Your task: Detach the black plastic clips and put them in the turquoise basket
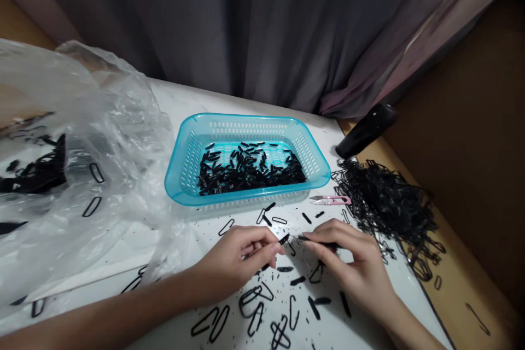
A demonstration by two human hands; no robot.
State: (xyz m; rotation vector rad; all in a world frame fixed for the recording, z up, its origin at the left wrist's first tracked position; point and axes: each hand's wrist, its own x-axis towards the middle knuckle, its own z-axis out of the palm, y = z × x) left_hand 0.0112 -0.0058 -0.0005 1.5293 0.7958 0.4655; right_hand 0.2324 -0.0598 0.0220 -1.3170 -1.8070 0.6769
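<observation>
My left hand (246, 254) is closed, with a small black strip (284, 239) pinched between thumb and fingertips. Opposite it, my right hand (356, 257) grips a slim dark tool (334, 244) whose thin, pale tip points at the strip; its exact kind is too small to tell. The tip and the strip's end are very close, and I cannot tell if they touch. Below and around both hands lie several black oval loops (220, 324), short black strips (298, 280) and dark crumbs. Pink-handled thread snips (342, 200) rest just beyond my right hand.
A blue plastic basket (246, 197) with many short black strips stands behind my hands on the white table (180, 99). A tangled heap of black loops (389, 202) lies at the right edge, near a black cylinder (365, 132). Crumpled see-through plastic (118, 115) covers the left side.
</observation>
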